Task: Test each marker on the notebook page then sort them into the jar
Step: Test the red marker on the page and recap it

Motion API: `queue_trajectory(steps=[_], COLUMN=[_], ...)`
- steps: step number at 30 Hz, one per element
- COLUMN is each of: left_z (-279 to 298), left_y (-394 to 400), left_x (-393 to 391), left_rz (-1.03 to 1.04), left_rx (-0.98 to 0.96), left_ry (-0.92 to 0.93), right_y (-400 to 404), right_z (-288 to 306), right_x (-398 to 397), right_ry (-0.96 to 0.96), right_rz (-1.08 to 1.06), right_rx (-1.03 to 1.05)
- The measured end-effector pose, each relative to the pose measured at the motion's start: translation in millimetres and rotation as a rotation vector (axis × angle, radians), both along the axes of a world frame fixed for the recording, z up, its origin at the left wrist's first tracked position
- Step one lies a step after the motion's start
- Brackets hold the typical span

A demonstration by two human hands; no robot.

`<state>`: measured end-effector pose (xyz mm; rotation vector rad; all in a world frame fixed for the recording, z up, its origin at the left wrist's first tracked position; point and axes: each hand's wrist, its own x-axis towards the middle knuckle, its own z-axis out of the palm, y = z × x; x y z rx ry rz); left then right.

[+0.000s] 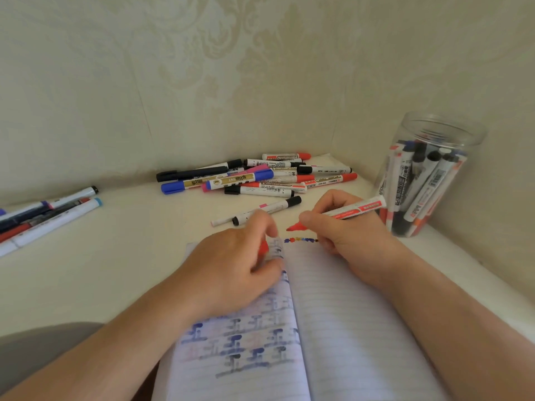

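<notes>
My right hand (pixel 344 230) pinches the uncapped red marker (pixel 341 212), tip just above the notebook (pixel 347 314) page's top edge, ready to test. My left hand (pixel 240 261) holds its red cap (pixel 263 248) and steadies the page; the jar (pixel 428 175) waits at two o'clock on the bench (pixel 115 256).

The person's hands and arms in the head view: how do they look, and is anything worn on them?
Both forearms are bare up to the frame edge: no sleeves show. The left hand and the right hand wear no gloves, and no rings, watch or bracelet are visible. Nails look short and unpainted, though the left fingers are motion-blurred.
</notes>
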<state>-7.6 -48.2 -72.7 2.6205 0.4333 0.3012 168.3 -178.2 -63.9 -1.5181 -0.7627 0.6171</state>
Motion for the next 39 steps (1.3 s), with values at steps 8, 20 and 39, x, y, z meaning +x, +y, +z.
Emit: queue_trajectory(steps=[8,20,39], left_z=[-0.2,-0.8,-3.5], left_y=[16.7,14.6,17.1], left_x=[-1.8,-4.8,-5.1], left_rz=[0.086,0.113,0.1], left_rx=[-0.283,-0.335,-0.321], left_ry=[-0.197,-0.26,-0.277], right_y=[-11.0,-7.3,-7.4], right_z=[4.9,1.6,-6.4], right_x=[10.1,9.1,-4.3], right_ry=[0.233,0.238,-0.26], right_rz=[0.247,0.222,0.131], right_rx=[0.165,0.116,-0.026])
